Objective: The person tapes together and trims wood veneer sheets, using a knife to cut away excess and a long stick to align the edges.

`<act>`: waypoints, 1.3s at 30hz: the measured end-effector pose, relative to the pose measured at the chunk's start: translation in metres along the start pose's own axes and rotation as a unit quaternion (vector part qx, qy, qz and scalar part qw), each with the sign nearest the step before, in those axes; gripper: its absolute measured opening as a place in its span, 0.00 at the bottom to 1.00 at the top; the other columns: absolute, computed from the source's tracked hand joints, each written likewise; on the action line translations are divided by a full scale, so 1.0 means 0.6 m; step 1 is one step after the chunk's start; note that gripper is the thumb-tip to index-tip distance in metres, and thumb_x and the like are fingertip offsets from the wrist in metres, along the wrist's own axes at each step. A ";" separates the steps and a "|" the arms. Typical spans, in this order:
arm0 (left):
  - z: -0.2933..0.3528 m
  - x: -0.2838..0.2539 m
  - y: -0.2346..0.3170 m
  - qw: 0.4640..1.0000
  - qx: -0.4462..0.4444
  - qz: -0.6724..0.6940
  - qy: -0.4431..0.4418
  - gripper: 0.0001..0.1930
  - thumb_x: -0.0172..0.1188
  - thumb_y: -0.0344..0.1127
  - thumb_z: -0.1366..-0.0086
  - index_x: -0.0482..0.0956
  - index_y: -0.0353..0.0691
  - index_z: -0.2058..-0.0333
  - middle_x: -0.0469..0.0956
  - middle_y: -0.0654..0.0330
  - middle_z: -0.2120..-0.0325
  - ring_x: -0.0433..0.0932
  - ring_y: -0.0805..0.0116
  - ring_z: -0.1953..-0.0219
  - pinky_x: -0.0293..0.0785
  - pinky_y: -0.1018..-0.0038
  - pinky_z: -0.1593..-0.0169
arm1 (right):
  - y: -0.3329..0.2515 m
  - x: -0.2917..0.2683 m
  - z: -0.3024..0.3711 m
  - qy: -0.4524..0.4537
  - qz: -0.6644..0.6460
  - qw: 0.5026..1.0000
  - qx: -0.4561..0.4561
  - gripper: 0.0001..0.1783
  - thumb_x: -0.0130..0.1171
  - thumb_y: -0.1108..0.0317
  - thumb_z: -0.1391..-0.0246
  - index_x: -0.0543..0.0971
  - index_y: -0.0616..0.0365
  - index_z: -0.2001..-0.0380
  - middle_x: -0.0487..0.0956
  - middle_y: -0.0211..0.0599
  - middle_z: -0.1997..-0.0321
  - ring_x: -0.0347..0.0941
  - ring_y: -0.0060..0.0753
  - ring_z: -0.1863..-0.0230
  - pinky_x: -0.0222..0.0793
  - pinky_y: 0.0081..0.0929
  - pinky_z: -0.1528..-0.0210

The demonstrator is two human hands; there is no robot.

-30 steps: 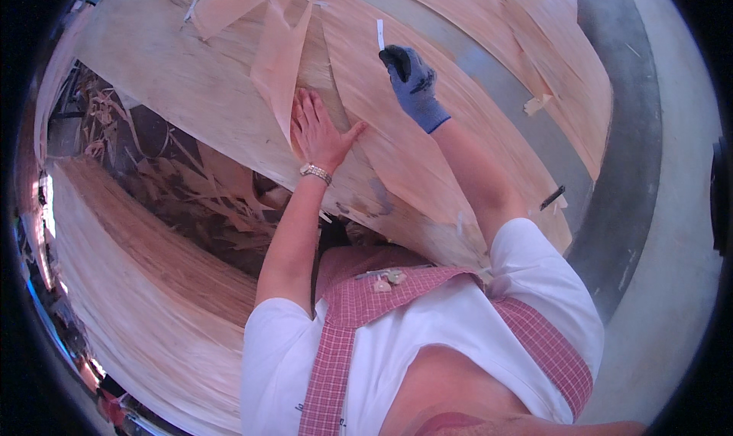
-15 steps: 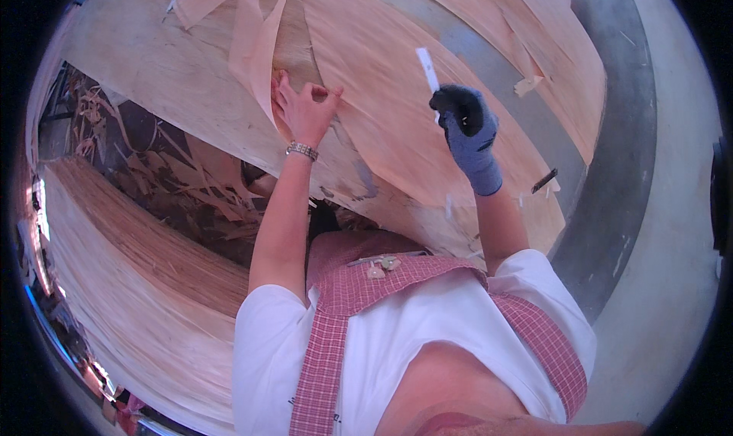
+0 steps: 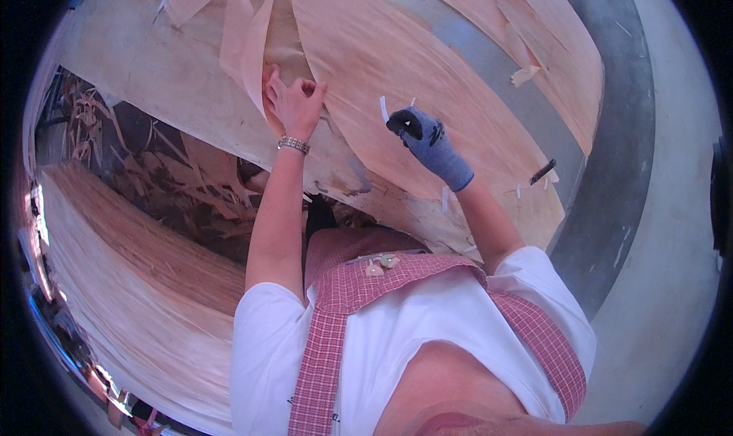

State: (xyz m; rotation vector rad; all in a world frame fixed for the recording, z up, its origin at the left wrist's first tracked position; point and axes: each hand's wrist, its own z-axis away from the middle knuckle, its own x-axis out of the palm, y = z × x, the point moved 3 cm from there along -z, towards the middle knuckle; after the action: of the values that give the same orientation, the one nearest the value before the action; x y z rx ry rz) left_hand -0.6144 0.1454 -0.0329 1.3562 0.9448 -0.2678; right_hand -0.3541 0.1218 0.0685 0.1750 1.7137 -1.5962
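My bare left hand (image 3: 293, 104), with a metal watch band (image 3: 293, 143) on its wrist, lies on the wood sheets. Its fingers are apart, the fingertips touching the edge of a loose, folded-up veneer strip (image 3: 249, 50). To its right spreads a wide veneer sheet (image 3: 382, 69), with a wedge of paler board showing between the two. My right hand (image 3: 422, 137) wears a blue glove with black fingertips. Over the wide sheet, its thumb and fingers are closed on a small white strip of tape (image 3: 383, 108) that sticks up past the fingertips.
A short dark bar (image 3: 543, 172) and white tape bits (image 3: 445, 199) lie near the sheet's right end. More veneer (image 3: 561, 69) overlaps beyond a grey band. Scrap veneer (image 3: 183, 180) litters the floor at left, beside a thick veneer stack (image 3: 145, 283).
My right hand has moved left and slightly down with the tape strip, closer to my left hand. The left hand has barely shifted against the veneer strip.
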 end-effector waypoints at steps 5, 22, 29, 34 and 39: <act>0.002 -0.004 -0.007 1.000 0.008 0.023 0.012 0.14 0.70 0.49 0.50 0.82 0.45 0.75 0.53 0.45 0.33 0.49 0.45 0.31 0.45 0.50 0.32 | -0.008 0.029 -0.039 0.009 -0.002 0.996 -0.088 0.09 0.60 0.72 0.47 0.79 0.60 0.62 0.80 0.47 0.65 0.78 0.47 0.62 0.72 0.34 0.59; 0.023 0.004 0.014 0.978 0.111 -0.178 0.015 0.34 0.58 0.47 0.39 0.62 0.52 0.35 0.56 0.71 0.32 0.46 0.51 0.29 0.42 0.30 0.36 | 0.008 0.139 -0.300 -0.178 -0.025 0.978 0.106 0.17 0.56 0.53 0.40 0.79 0.57 0.66 0.81 0.35 0.73 0.76 0.29 0.75 0.72 0.29 0.74; 0.020 -0.001 0.024 0.975 0.114 -0.188 0.008 0.27 0.56 0.48 0.38 0.69 0.54 0.39 0.64 0.70 0.35 0.51 0.51 0.30 0.43 0.29 0.38 | -0.012 0.101 -0.373 -0.017 0.456 0.889 -0.045 0.11 0.48 0.57 0.36 0.73 0.52 0.61 0.83 0.43 0.64 0.81 0.49 0.61 0.74 0.48 0.66; 0.023 -0.014 0.026 0.982 0.098 -0.162 0.010 0.27 0.56 0.44 0.40 0.69 0.51 0.40 0.65 0.67 0.36 0.53 0.50 0.31 0.47 0.30 0.39 | -0.053 0.119 -0.444 -0.174 -0.041 0.984 0.028 0.15 0.61 0.56 0.42 0.74 0.54 0.60 0.80 0.31 0.73 0.74 0.21 0.73 0.68 0.22 0.74; -0.011 -0.038 0.065 0.991 0.100 -0.084 -0.020 0.33 0.56 0.41 0.39 0.60 0.47 0.35 0.62 0.61 0.35 0.54 0.53 0.31 0.49 0.43 0.35 | 0.052 0.172 -0.527 -0.103 0.058 0.991 0.055 0.23 0.71 0.53 0.53 0.75 0.58 0.63 0.81 0.36 0.70 0.76 0.26 0.72 0.72 0.25 0.69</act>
State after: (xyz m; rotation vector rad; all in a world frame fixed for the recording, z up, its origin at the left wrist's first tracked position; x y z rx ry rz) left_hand -0.6055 0.1533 0.0113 1.4486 1.0210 -0.5290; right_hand -0.5444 0.3713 -0.0455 0.1567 1.4338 -1.5656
